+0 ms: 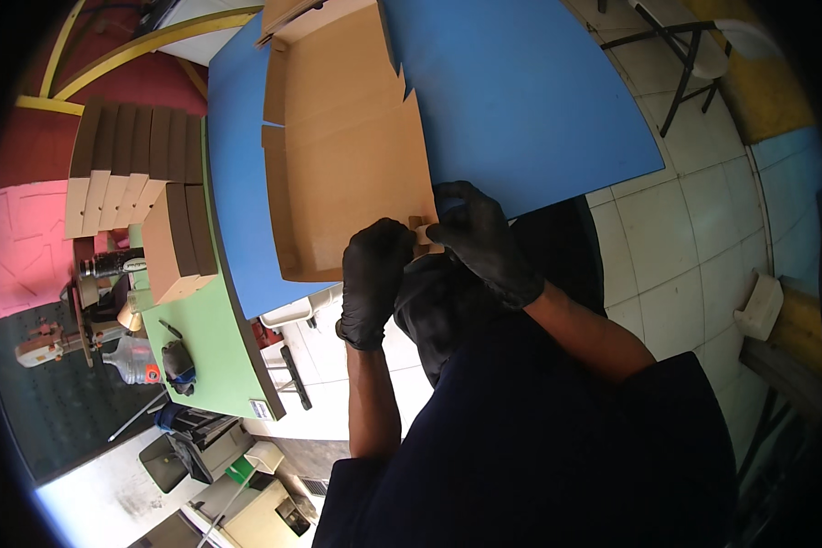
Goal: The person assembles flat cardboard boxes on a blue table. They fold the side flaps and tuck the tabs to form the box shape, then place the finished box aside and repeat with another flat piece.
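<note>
A brown cardboard box (352,169) lies opened out on the blue table (530,100), its lid part stretching away from me and its side walls partly raised. Both my hands wear black gloves and meet at the box's near right corner. My left hand (374,265) is closed on the near edge of the cardboard, beside a small corner flap (422,236). From the right, my right hand (486,239) pinches that same flap with thumb and fingers. The fingertips of both hands are partly hidden behind the dark gloves.
Several folded brown boxes (137,164) stand stacked on a green table (215,356) at the left. That table also carries a clear plastic jug (135,361) and a dark cloth-like bundle (179,365). A folding chair (694,59) stands on the tiled floor at far right.
</note>
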Motion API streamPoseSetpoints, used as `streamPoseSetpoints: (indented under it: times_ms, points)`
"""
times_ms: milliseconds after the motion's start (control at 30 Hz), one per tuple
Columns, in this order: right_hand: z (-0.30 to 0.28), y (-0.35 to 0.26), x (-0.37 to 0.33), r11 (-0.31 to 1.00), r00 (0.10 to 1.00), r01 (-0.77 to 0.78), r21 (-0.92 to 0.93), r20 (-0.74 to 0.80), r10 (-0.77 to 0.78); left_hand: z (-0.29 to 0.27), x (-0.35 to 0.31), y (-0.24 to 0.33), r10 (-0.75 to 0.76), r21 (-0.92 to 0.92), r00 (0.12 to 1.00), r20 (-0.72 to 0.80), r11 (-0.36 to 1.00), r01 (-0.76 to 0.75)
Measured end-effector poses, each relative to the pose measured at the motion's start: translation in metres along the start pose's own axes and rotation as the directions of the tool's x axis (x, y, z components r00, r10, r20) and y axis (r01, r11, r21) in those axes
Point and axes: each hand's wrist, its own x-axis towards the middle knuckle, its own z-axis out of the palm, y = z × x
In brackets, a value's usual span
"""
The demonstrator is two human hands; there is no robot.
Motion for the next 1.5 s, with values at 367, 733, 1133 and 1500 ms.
streamPoseSetpoints:
  times_ms: [367,733,1133,1500]
  points:
    - [-0.008,-0.017,0.010,0.979,0.996,0.030,-0.201,0.094,-0.011,-0.008,0.014,0.006,-0.107,-0.138,0.988,0.110,0.983,0.121]
    - [-0.019,-0.034,0.019,0.977,0.983,-0.113,-0.179,0.123,0.136,-0.010,0.036,0.001,-0.067,-0.063,0.950,0.305,0.994,0.091]
    - [-0.085,-0.085,0.000,0.609,0.972,-0.072,-0.790,0.081,0.220,-0.041,0.034,-0.004,-0.245,-0.039,0.889,-0.388,0.967,0.250]
    - [-0.105,-0.061,0.111,0.666,0.939,0.315,-0.676,0.120,-0.323,-0.011,0.063,-0.056,-0.260,-0.072,0.912,-0.317,0.965,0.250]
